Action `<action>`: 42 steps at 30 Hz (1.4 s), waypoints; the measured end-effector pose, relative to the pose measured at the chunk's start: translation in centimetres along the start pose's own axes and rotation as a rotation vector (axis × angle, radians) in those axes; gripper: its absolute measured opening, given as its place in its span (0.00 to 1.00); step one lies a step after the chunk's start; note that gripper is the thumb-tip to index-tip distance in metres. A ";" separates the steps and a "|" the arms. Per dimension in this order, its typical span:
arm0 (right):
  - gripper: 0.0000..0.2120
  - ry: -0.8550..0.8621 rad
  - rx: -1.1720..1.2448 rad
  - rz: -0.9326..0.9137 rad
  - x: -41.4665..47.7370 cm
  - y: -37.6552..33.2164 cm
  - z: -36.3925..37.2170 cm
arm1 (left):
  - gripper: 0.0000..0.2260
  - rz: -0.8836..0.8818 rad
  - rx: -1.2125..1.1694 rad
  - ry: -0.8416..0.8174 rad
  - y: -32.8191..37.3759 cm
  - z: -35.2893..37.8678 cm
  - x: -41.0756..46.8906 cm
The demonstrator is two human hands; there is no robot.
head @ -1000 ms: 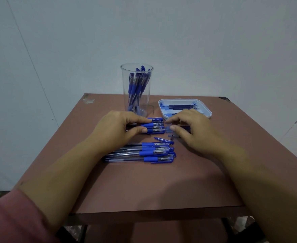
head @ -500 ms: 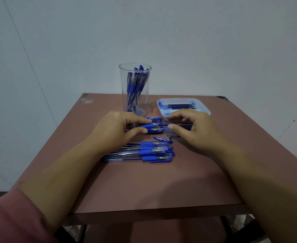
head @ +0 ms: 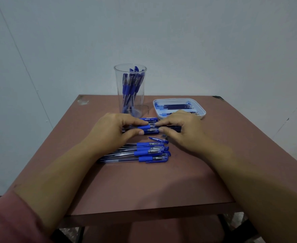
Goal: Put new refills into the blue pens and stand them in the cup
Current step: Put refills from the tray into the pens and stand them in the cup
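Now — L hand (head: 112, 131) & R hand (head: 183, 130) each pinch the far pen bunch (head: 149, 128) — flat on table (head: 144, 186).

The near half of the surface (head: 144, 186) lay bare from its front edge up to the near bundle of pens (head: 144, 153), with broad room between the forearms. Open strips ran outside the left hand (head: 109, 132) and the right hand (head: 184, 130). Between the bundle and the far row of pens (head: 149, 127), pinched at either end by both hands' fingers (head: 135, 121), only a narrow lane remained, partly taken by a loose cap (head: 158, 140). The tall cup (head: 117, 92) stood just behind the row, its mouth open above but crowded by leaning pens. The low tray (head: 201, 109) sat just behind the right hand, a small gap parting it from the cup.
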State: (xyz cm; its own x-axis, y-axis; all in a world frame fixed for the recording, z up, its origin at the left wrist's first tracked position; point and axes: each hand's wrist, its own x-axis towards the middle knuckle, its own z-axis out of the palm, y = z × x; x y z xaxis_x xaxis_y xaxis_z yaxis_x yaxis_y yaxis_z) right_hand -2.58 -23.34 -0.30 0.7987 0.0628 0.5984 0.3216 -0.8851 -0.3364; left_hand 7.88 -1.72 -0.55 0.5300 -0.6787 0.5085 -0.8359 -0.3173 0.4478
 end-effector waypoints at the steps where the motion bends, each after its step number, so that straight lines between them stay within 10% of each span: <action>1: 0.08 0.009 -0.004 0.005 -0.1 0.1 -0.1 | 0.13 0.000 -0.002 0.003 0.0 0.0 0.0; 20: 0.07 0.064 0.082 0.190 -0.8 2.0 -2.3 | 0.13 -0.094 -0.053 0.072 -1.0 -0.7 0.3; 42: 0.08 -0.291 -0.181 0.372 4.4 5.6 -5.4 | 0.13 -0.101 -0.055 0.058 -1.2 -0.7 0.3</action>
State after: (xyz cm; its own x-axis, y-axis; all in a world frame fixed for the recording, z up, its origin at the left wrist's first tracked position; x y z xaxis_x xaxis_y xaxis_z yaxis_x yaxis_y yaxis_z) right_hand -0.05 -30.47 4.37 0.9594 -0.1687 0.2261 -0.0841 -0.9360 -0.3418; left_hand 9.14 -1.14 -0.40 0.6197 -0.6050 0.5000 -0.7697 -0.3438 0.5379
